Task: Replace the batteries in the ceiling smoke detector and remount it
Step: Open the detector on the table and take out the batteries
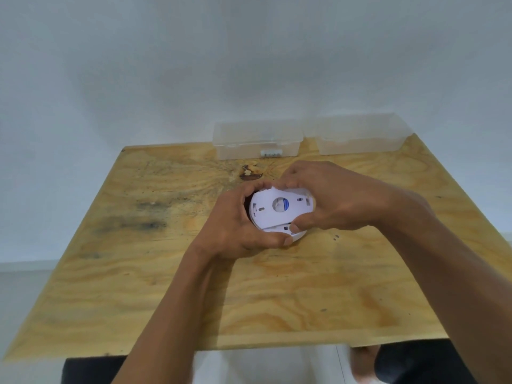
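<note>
round white plastic smoke detector [279, 214], frame centre, back plate up, tilted | left hand [235, 225] and right hand [338, 198] fingers curled gripping its rim | above grainy plywood worktop [166, 273]

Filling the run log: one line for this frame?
left hand grips round white plastic smoke detector | right hand grips its backplate | over plywood table | two clear plastic boxes behind

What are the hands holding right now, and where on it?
Both hands grip the white smoke detector by its rim above the table: the left hand around its left edge, the right hand around its right edge.
</note>
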